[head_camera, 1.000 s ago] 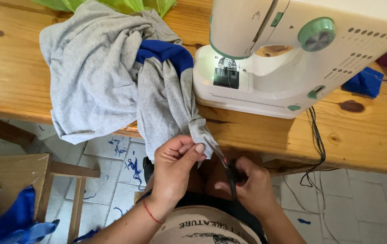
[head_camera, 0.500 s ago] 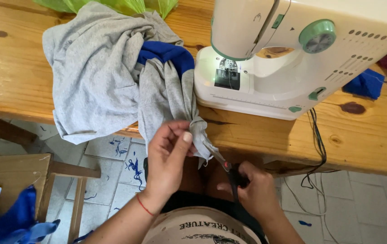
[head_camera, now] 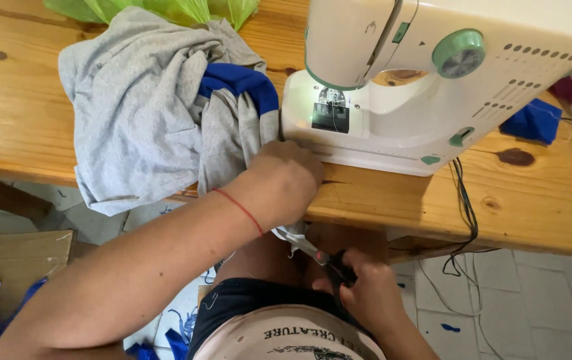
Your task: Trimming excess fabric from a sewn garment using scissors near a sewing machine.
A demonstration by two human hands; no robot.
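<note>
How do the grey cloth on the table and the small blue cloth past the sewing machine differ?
The grey cloth is large and crumpled, with a blue band, and it hangs over the front edge of the wooden table; the blue cloth is small, one colour, and lies wholly on the table. The grey cloth is under the left hand; no hand touches the blue cloth. Both lie beside the sewing machine.

One head-worn camera, looking steeply down from above the person's own lap.

It faces forward and down over a wooden table (head_camera: 26, 133) that fills the upper half of the frame, with a sewing machine (head_camera: 432, 80) close at upper right. The person's torso and thighs sit at the bottom edge and tiled floor at lower right. The view is near, at arm's reach; no second view shares the scene.
</note>
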